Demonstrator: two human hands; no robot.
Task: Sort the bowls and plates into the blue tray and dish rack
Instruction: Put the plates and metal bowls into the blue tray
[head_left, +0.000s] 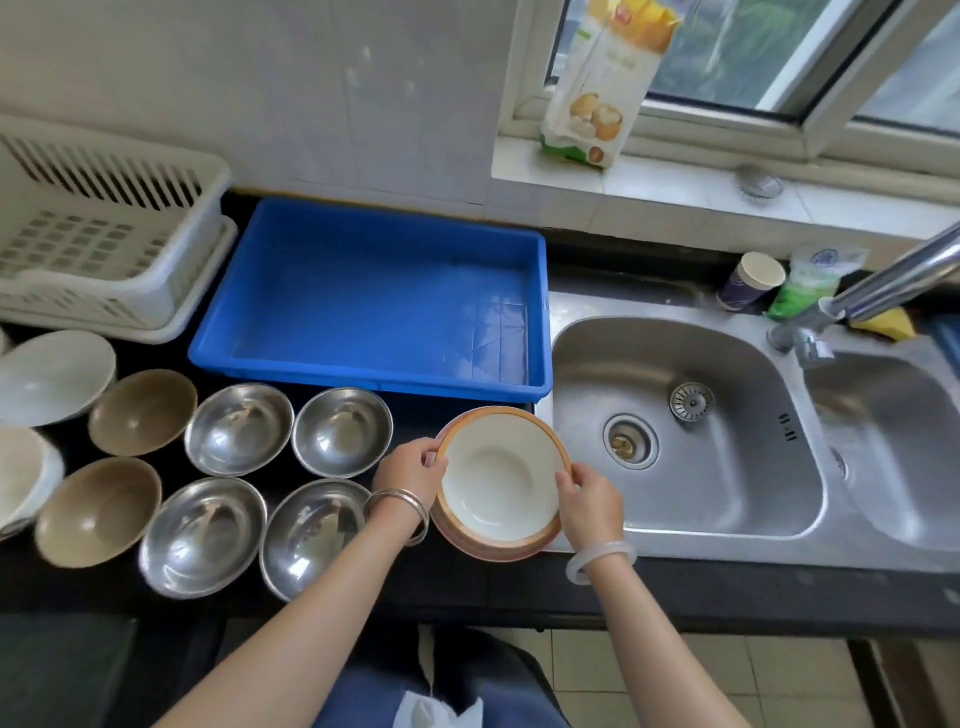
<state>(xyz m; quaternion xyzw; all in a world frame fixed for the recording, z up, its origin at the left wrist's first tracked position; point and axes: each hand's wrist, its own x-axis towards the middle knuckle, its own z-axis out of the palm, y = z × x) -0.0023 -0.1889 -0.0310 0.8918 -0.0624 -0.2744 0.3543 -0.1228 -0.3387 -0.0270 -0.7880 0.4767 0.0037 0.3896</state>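
Note:
A stack of white plates with orange rims (498, 478) sits on the dark counter just left of the sink. My left hand (413, 475) grips the top plate's left rim and my right hand (589, 501) grips its right rim. The blue tray (374, 384) stands behind the stack with nothing in it. The white dish rack (104, 291) is at the far left, also holding nothing. Several steel bowls (239, 428) and two brown bowls (143, 413) stand in rows left of the plates. White bowls (52, 376) lie at the left edge.
A double steel sink (675, 519) with a tap (883, 291) lies to the right. A paper cup (750, 280), a green packet (802, 291) and a yellow sponge (883, 325) stand behind it. A food carton (597, 88) rests on the window sill.

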